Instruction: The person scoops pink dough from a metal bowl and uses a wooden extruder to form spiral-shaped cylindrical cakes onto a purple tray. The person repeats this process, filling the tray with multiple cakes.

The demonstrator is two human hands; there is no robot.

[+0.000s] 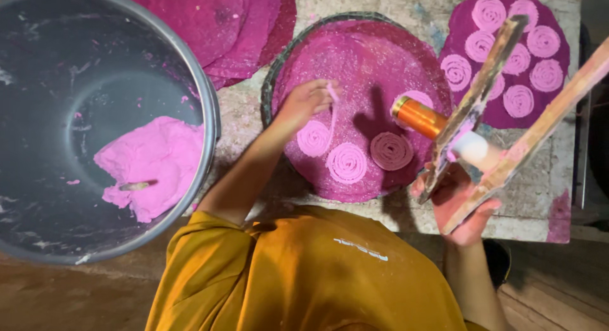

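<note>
My left hand (309, 101) pinches the end of a thin pink dough strand (332, 109) that runs down to a coiled pink spiral (314, 139). Two more spirals (347, 163) (391, 151) lie beside it on a round tray covered with magenta cloth (361, 52). Over the tray's right edge, my right hand (458, 207) grips the wooden handles of a press (482, 90). The press carries an orange metal cylinder (419, 117).
A large metal bowl (212, 115) at the left holds a lump of pink dough (152, 166). Magenta cloths (241, 26) are stacked at the top. A second magenta round (460, 26) with several spirals lies at the top right on the stained worktop (539, 179).
</note>
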